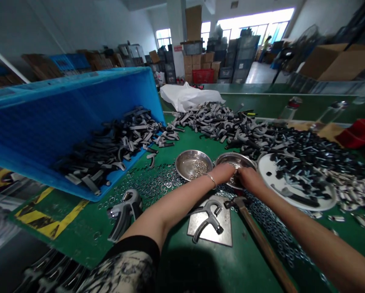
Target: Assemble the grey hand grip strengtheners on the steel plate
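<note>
My left hand (225, 172) and my right hand (250, 178) meet at the near rim of a steel bowl (242, 159), fingers curled together over small parts; what they pinch is too small to name. A thin bracelet sits on my left wrist. A second steel bowl (185, 159) of small rings stands just to the left. Below my hands a grey handle part (209, 217) lies on a metal plate (223, 232), and a hammer (258, 234) lies beside it.
A tilted blue crate (48, 118) spills black and grey handle parts at left. More grey parts (213, 118) are heaped behind the bowls. A white round tray (292, 179) holds black bolts at right. An assembled grip (124, 211) and scattered washers lie on the green mat.
</note>
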{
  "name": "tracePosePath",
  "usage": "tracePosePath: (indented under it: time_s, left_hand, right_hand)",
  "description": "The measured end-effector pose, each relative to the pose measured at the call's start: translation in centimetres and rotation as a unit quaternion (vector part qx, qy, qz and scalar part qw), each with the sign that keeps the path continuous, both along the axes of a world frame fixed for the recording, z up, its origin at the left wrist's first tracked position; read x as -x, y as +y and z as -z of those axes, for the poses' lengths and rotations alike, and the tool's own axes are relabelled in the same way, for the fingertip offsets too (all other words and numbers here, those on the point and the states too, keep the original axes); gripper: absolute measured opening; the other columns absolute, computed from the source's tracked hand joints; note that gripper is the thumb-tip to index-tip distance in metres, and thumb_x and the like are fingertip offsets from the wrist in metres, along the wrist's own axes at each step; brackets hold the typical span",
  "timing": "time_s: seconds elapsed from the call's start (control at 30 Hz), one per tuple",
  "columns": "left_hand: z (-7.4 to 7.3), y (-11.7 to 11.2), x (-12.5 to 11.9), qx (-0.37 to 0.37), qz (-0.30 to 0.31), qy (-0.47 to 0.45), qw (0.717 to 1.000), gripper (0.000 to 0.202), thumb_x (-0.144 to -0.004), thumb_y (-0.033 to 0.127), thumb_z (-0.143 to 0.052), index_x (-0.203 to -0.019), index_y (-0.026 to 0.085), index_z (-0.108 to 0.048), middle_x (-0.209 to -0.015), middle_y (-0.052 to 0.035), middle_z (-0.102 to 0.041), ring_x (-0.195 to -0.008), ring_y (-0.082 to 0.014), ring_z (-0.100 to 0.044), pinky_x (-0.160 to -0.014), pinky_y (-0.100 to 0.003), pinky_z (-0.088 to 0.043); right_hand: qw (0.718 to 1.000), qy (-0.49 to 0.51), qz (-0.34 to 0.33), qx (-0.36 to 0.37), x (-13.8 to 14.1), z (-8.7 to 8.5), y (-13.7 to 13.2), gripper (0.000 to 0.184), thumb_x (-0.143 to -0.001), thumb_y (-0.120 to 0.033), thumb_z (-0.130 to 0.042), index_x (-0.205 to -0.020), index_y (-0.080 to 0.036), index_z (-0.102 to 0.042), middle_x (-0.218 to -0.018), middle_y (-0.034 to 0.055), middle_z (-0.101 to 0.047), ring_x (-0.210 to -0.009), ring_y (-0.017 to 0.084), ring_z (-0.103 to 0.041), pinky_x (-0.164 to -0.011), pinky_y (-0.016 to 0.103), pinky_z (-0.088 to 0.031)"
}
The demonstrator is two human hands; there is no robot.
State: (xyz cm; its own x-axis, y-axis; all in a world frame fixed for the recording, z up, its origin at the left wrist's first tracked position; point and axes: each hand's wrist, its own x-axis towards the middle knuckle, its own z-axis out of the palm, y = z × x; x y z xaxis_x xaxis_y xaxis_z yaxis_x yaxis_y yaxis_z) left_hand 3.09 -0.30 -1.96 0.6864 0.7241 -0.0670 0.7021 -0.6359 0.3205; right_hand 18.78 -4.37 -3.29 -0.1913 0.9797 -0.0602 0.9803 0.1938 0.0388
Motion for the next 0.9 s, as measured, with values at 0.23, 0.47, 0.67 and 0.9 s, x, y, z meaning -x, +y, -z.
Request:
tracePosePath:
  time_s: [0.23,0.47,0.67,0.9]
  left_hand:
    - [-3.0,-4.6,3.2,-0.006,-0.058,-0.167,0.984,0.019,-0.096,0.014,-0.051,-0.107,0.011,-0.065,-0.108,-0.0096,-0.067,-0.103,-0.0182,-0.061,-0.091,-0.028,-0.046]
    - [-1.1,-14.9,12.9,0.057,-0.149,-0.271,0.949,0.019,-0.096,0.030,-0.054,-0.086,0.016,-0.063,-0.086,-0.0021,-0.065,-0.080,-0.0157,-0.060,-0.072,-0.025,-0.046]
    - [1.2,-17.0,12.9,0.039,-0.198,-0.263,0.943,0.014,-0.092,0.024,-0.057,-0.080,0.017,-0.060,-0.090,-0.0038,-0.061,-0.092,-0.0190,-0.055,-0.085,-0.032,-0.044]
    - [2.4,-16.9,11.4,0.012,-0.219,-0.215,0.952,0.012,-0.091,0.020,-0.057,-0.081,0.015,-0.062,-0.093,-0.0065,-0.062,-0.095,-0.0206,-0.055,-0.089,-0.035,-0.045]
  right_hand:
    - [0.993,0.101,0.044,-0.033,-0.3,-1.6,-0.2,0.018,-0.095,-0.022,-0.054,-0.100,-0.014,-0.070,-0.097,0.0170,-0.073,-0.095,0.029,-0.068,-0.078,0.037,-0.049]
    - [0.952,0.304,0.007,-0.045,0.8,-2.6,-8.5,0.031,-0.098,-0.043,-0.046,-0.096,-0.020,-0.067,-0.083,0.0033,-0.074,-0.067,0.017,-0.066,-0.064,0.028,-0.049]
    - [0.928,0.355,-0.043,-0.102,5.1,1.6,-12.9,0.029,-0.094,-0.045,-0.054,-0.083,-0.023,-0.069,-0.094,0.0051,-0.072,-0.096,0.024,-0.061,-0.092,0.041,-0.040]
    - [0.937,0.313,-0.059,-0.141,5.8,2.6,-12.3,0.027,-0.096,-0.040,-0.052,-0.081,-0.021,-0.066,-0.088,0.0072,-0.068,-0.090,0.026,-0.056,-0.087,0.041,-0.039]
